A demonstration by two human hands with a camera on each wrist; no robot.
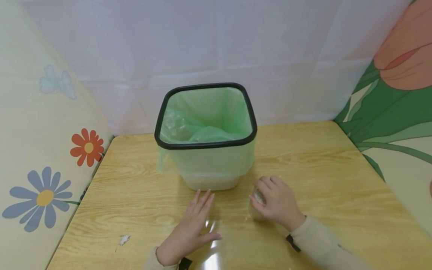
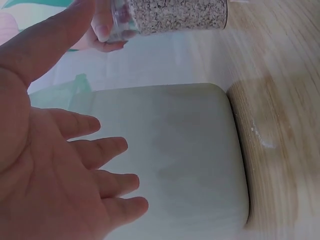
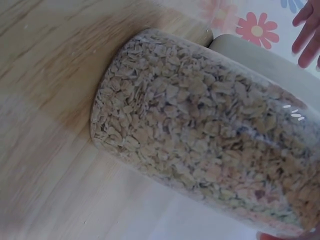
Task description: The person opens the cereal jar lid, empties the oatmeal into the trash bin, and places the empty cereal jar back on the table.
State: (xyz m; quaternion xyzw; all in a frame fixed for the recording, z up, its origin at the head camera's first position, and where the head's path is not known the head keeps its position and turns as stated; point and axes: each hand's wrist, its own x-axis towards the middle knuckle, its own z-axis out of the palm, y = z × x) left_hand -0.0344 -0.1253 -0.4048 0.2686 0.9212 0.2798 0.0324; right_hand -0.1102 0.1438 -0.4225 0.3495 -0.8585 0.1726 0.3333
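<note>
A clear jar of oat flakes [image 1: 255,214] stands on the table to the right of a small bin. My right hand [image 1: 278,202] grips the jar from above, fingers and thumb curled round its upper part. In the right wrist view the oat flakes fill most of the jar [image 3: 200,130], whose base is at the tabletop. My left hand [image 1: 190,232] is in front of the bin with its fingers straight and spread, holding nothing. From the left wrist, the palm [image 2: 55,165] shows before the bin's pale wall [image 2: 175,165].
The bin has a black rim [image 1: 206,145] and a green plastic liner [image 1: 209,161] folded over its edge. A small white scrap [image 1: 124,239] lies at the left on the wooden table [image 1: 320,161]. Behind hangs a white cloth [image 1: 189,45], with flower-patterned panels at both sides.
</note>
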